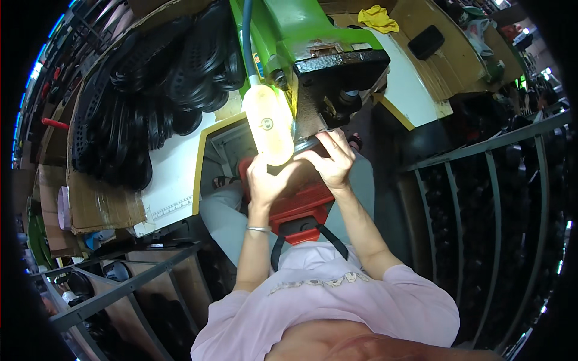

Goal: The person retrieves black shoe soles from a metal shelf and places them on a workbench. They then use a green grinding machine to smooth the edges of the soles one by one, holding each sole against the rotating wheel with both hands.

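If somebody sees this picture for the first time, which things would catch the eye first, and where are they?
Probably the bright, pale yellow lamp-like housing at upper centre, with the left hand and right hand brightly lit near its lower end. The green machine at the top comes next, then the dense pile of black sole-shaped pieces at upper left.

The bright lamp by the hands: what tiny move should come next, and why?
Maybe nudge the bright lamp slightly aside: in this view, it seems to hide fingertips of the left hand, while the right hand is close to the green machine.
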Demonstrator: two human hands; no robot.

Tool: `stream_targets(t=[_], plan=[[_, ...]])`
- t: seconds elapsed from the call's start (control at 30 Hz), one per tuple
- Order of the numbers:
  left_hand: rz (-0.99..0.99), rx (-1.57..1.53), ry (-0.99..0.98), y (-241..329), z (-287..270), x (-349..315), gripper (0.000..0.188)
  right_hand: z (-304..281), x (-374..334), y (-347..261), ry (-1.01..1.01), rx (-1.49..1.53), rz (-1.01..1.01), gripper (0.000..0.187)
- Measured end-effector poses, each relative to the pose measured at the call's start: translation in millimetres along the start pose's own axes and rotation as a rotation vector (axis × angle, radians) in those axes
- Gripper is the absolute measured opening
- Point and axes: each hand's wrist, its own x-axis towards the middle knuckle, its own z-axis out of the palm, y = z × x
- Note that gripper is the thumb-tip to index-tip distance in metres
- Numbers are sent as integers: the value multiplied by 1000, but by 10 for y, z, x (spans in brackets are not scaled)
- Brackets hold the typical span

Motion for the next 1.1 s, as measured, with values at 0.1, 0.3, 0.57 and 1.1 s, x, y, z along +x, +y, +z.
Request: stream_targets(t=[0.1, 0.3, 0.57, 1.1], plan=[[-33, -69, -8, 130, 82, 82, 26, 9, -60, 131, 15, 45, 17, 49], [-219, -357, 158, -234, 319, -196, 19, 370, -946, 863, -93, 820, 838, 52], [-360, -654, 234, -56, 529, -215, 23, 148, -1780, 1267, 6, 1176, 1401, 64], [-181, -530, 129, 104, 302, -26, 32, -1223, -141, 820, 181, -243, 500, 60]])
